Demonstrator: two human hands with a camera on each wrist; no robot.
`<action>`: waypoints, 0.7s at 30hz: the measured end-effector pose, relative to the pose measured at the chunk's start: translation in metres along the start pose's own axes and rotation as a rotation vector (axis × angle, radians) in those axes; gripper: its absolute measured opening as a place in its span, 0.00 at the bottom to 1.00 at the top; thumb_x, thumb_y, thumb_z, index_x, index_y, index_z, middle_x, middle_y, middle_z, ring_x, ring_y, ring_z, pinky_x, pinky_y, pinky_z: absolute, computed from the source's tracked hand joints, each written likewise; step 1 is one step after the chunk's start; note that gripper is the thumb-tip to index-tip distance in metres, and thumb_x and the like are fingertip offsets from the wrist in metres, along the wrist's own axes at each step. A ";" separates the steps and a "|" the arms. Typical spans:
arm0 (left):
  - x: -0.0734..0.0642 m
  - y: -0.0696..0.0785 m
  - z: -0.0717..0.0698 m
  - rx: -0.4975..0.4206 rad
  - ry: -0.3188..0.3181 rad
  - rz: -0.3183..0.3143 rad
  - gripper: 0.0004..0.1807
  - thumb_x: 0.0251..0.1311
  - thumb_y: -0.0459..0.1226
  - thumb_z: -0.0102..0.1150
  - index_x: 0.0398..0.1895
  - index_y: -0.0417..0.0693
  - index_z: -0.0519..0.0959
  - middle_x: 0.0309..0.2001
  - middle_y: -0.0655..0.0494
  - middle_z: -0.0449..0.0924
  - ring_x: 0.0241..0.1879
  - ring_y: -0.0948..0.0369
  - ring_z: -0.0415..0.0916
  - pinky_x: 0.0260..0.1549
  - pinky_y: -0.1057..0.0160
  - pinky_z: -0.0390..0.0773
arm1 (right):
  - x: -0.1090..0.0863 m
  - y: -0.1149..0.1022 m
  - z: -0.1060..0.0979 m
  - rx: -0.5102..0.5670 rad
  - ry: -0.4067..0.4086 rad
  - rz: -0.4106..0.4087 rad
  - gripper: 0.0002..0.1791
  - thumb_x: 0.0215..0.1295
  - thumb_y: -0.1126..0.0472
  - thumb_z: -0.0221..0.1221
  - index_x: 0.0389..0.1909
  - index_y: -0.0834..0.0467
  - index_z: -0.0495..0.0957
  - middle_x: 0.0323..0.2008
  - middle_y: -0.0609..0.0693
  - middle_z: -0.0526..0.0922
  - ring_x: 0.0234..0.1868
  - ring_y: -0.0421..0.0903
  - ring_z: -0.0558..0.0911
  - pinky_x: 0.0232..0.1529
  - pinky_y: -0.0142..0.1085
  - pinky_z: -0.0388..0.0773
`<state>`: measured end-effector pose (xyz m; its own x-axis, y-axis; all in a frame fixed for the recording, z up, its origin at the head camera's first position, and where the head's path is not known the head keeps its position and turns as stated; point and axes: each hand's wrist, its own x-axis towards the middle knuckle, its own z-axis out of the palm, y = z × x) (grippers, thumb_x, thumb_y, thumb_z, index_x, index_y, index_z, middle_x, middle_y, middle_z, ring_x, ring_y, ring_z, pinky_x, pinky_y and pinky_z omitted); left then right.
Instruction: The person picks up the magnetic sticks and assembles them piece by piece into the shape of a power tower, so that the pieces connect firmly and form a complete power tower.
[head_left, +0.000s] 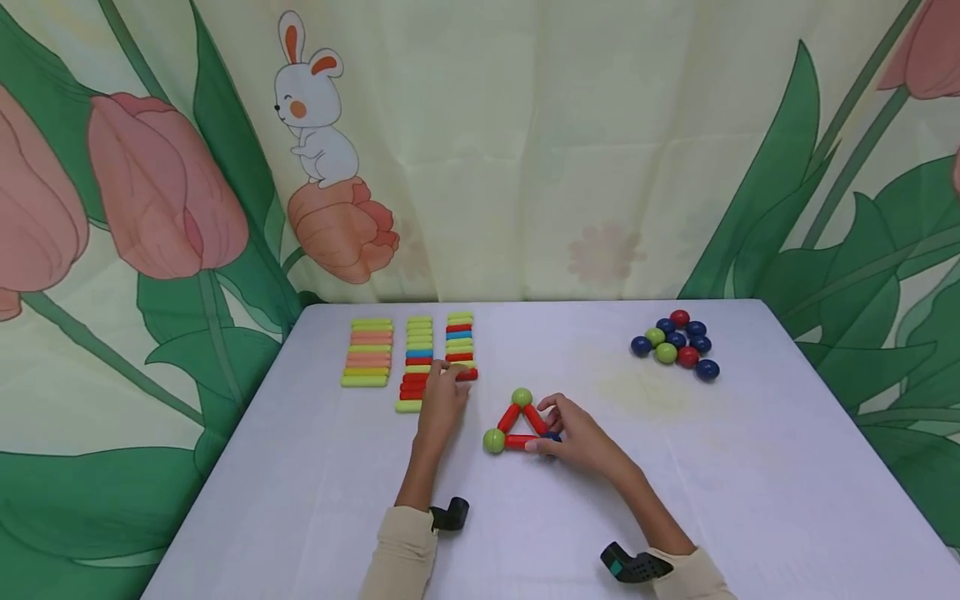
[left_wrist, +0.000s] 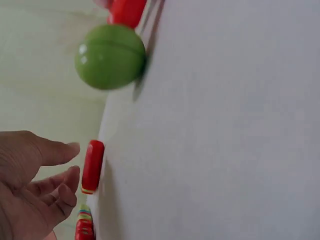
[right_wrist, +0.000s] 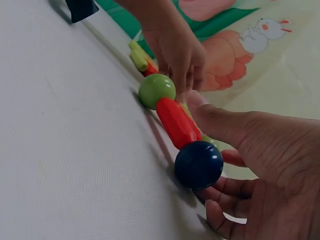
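A triangle of red rods (head_left: 519, 442) stands at mid-table, with green balls (head_left: 493, 441) at two corners and a dark blue ball (right_wrist: 199, 165) at the third. My right hand (head_left: 579, 433) holds it by the blue corner, thumb along the front rod and fingers curled behind the ball. At the near end of the right-hand rod column, my left hand (head_left: 442, 404) reaches over a single red rod (left_wrist: 92, 167). Its thumb and fingers are parted beside that rod in the left wrist view, and the hand partly covers the middle rod column (head_left: 414, 388).
Three columns of coloured rods lie at the back left, the outermost column (head_left: 367, 360) in green, pink and yellow. A cluster of blue, red and green balls (head_left: 666, 353) sits at the back right. A printed curtain (head_left: 510, 167) hangs behind the white table (head_left: 300, 500).
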<state>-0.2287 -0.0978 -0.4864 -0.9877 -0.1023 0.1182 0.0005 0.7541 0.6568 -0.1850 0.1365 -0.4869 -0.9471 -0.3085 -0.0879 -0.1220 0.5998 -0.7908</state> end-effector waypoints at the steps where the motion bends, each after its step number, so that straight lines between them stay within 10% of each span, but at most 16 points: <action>1: 0.002 -0.001 0.000 0.031 -0.008 0.007 0.21 0.57 0.34 0.68 0.56 0.47 0.80 0.56 0.48 0.70 0.51 0.53 0.75 0.43 0.58 0.84 | -0.001 0.000 -0.001 -0.024 -0.018 0.009 0.37 0.48 0.51 0.75 0.57 0.57 0.68 0.39 0.49 0.77 0.38 0.43 0.76 0.33 0.30 0.78; 15: 0.008 0.000 0.007 0.263 -0.077 0.135 0.11 0.53 0.38 0.72 0.32 0.47 0.77 0.36 0.52 0.77 0.35 0.59 0.74 0.32 0.65 0.79 | -0.006 0.006 -0.007 -0.120 0.040 0.026 0.24 0.51 0.55 0.74 0.48 0.53 0.76 0.38 0.46 0.78 0.39 0.42 0.74 0.40 0.33 0.75; 21: 0.010 0.007 0.011 -0.095 -0.148 0.128 0.15 0.57 0.35 0.69 0.44 0.48 0.75 0.37 0.53 0.79 0.35 0.60 0.74 0.33 0.66 0.79 | -0.006 0.008 -0.009 -0.148 0.079 0.046 0.21 0.53 0.53 0.72 0.46 0.53 0.79 0.36 0.46 0.77 0.38 0.43 0.73 0.40 0.34 0.74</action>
<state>-0.2403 -0.0865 -0.4883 -0.9909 0.0919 0.0987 0.1348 0.6894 0.7117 -0.1834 0.1498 -0.4868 -0.9724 -0.2226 -0.0697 -0.1146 0.7160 -0.6886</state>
